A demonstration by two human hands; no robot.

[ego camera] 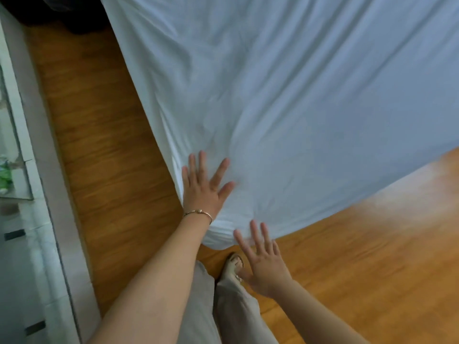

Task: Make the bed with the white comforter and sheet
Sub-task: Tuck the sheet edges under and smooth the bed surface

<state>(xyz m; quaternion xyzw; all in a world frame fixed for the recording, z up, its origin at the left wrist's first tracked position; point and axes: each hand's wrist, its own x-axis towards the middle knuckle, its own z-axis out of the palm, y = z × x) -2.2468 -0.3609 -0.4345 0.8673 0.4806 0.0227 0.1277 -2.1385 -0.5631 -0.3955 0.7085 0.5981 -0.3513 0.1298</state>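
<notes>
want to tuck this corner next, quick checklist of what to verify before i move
1. Left hand flat on the sheet near the corner: ok, fingers spread.
2. Right hand free to tuck: ok, open, fingertips at the corner's edge, holding nothing.
3. Sheet smooth at the corner: not ok, creases fan out from the hands.
4. Corner wrapped under the mattress: cannot tell, underside hidden.
5. Floor beside the bed free to step: ok where visible.
6. Comforter within reach: cannot tell, none in view.
</notes>
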